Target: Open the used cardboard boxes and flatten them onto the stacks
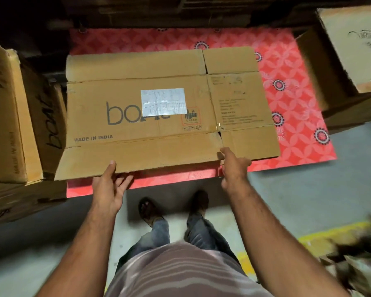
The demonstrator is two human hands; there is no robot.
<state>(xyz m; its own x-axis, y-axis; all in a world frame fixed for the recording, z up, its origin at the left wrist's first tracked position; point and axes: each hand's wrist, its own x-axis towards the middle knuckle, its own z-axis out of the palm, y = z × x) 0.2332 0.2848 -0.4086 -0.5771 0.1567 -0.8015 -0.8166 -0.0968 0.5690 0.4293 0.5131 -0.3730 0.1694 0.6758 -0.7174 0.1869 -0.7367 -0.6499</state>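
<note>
A grey concrete floor carries a yellow painted line at the right. A red patterned mat with white and dark round motifs lies on it. The far side sits in deep shadow; light falls on the near floor.

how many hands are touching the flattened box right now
2. The left hand holds the flattened box at its near edge, left of middle; the right hand holds the same edge further right.

Both arms outstretched, left hand and right hand forward
</note>
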